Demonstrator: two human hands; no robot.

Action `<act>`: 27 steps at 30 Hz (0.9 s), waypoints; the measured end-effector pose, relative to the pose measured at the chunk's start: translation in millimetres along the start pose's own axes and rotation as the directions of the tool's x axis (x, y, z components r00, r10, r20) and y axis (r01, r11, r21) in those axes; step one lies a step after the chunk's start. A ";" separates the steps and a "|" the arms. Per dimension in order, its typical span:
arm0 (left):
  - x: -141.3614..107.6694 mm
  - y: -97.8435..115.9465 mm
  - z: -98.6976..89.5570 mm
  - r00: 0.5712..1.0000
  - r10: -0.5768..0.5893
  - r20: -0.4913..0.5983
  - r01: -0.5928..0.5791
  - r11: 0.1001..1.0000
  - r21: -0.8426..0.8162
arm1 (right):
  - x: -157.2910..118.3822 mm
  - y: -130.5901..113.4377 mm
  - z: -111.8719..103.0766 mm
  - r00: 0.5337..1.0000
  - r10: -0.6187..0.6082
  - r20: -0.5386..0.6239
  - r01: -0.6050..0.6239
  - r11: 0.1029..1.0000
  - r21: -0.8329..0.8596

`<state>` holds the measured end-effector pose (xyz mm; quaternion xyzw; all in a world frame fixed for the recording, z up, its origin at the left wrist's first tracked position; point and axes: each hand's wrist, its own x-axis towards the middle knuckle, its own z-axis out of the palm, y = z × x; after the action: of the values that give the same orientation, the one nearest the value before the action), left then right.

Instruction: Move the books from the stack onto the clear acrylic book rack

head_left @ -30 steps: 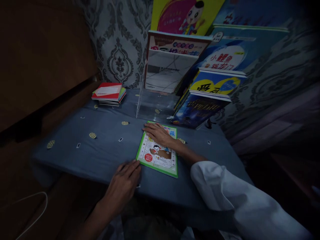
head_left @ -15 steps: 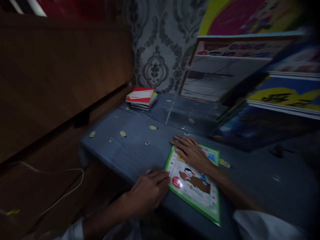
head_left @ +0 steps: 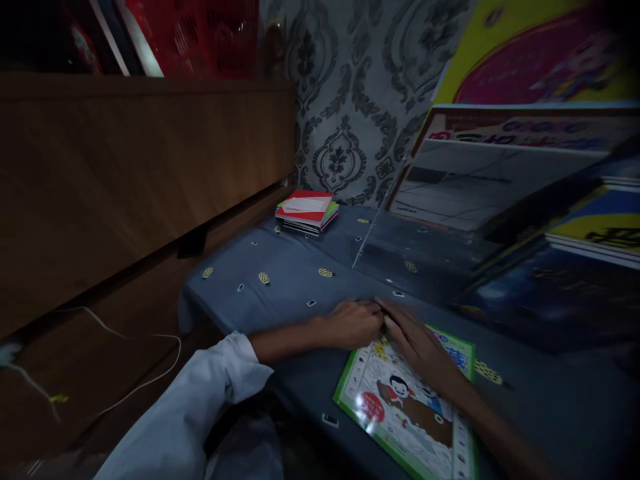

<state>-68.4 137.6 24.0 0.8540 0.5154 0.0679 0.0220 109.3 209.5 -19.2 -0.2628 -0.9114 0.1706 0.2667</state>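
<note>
A picture book (head_left: pixel 420 413) with a green border and cartoon figures on its glossy cover lies on the cloth-covered table. My left hand (head_left: pixel 353 325) is at the book's far left corner, its fingers curled closed; whatever they may hold is hidden. Against it meet the fingertips of my right hand (head_left: pixel 413 340), which reaches over the top of the cover. Its fingers are stretched out and somewhat blurred, with the palm side hidden.
A small stack of books (head_left: pixel 306 212), red on top, sits at the far end of the table (head_left: pixel 280 293). A clear rack (head_left: pixel 380 220) with large books stands at the right. Along the left runs a wooden cabinet (head_left: pixel 150 180). A white cord (head_left: pixel 145 387) hangs at lower left.
My left hand has moved from the book's left edge up and away to its far corner, meeting my right fingertips. The camera view has shifted, so the surroundings sit lower and further right.
</note>
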 end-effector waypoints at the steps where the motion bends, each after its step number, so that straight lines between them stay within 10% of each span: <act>1: 5.7 -2.4 1.9 1.000 -0.015 -0.011 0.015 1.000 -0.005 | -0.8 0.3 -0.4 1.000 0.016 -0.010 -0.016 1.000 -0.007; 17: 15.4 5.0 12.8 0.983 -0.164 -0.086 0.158 0.985 -0.071 | -80.7 24.8 -17.2 0.967 0.214 -0.135 -0.248 0.909 -0.336; 27: 14.2 4.8 20.1 0.973 -0.169 -0.159 0.161 0.985 -0.061 | -129.9 -9.9 7.2 0.967 0.162 -0.196 -0.240 0.831 -0.501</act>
<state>-54.9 148.5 6.0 0.7989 0.5830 0.1481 0.0056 194.8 126.3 -72.0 -0.4313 -0.8687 -0.0748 0.2318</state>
